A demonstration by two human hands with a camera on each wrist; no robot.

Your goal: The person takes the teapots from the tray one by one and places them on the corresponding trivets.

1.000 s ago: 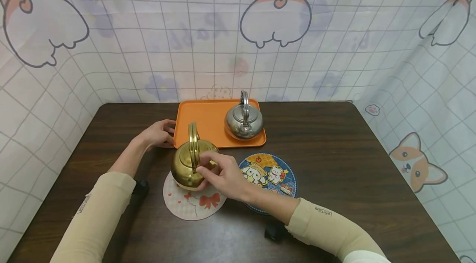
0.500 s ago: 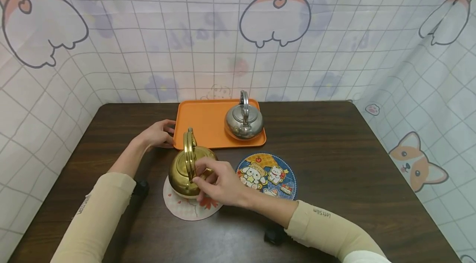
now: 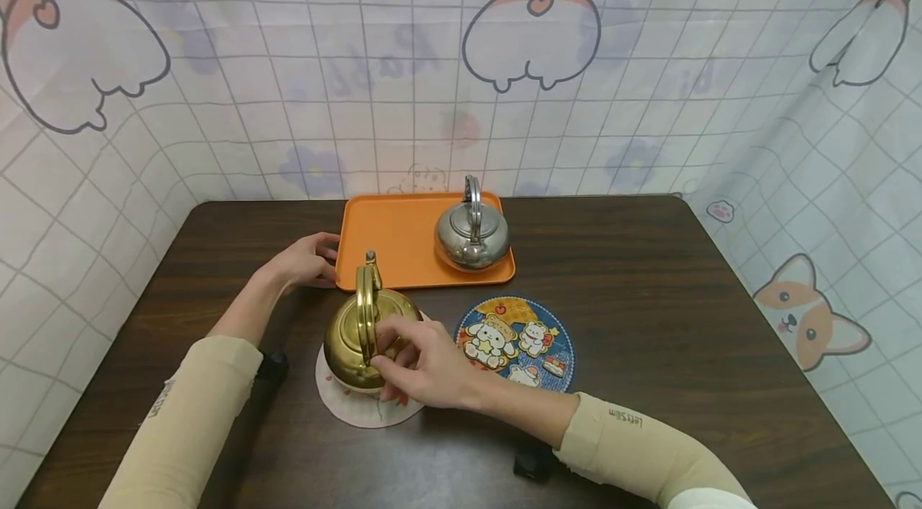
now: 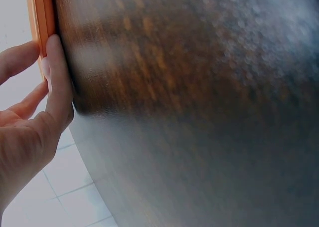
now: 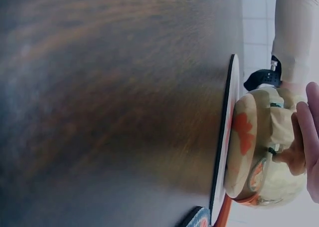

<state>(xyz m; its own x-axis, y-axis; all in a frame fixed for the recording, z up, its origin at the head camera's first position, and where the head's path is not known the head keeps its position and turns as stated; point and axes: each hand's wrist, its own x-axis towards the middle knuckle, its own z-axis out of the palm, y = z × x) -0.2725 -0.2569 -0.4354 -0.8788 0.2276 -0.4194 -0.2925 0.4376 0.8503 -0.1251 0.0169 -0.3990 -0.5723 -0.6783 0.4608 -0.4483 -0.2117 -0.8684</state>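
Note:
My right hand [image 3: 432, 365] holds the handle of a shiny gold kettle [image 3: 342, 341] between thumb and fingers. The kettle sits at the round pink mat [image 3: 360, 410], covering most of it; in the right wrist view its base [image 5: 239, 152] appears to meet the mat [image 5: 232, 97]. My left hand [image 3: 306, 259] touches the left rim of an orange tray [image 3: 392, 237] with fairly straight fingers. The left wrist view shows fingers on that rim [image 4: 42, 17]. A silver kettle [image 3: 468, 243] with its handle raised stands on the tray's right part.
A round blue mat [image 3: 533, 357] with cartoon figures lies right of the pink one, partly behind my right hand. The dark wooden table [image 3: 641, 293] meets a white patterned curtain [image 3: 418, 77] at the back and sides.
My right hand has brought the gold kettle slightly toward me and left, down over the pink mat. The left hand stays at the tray.

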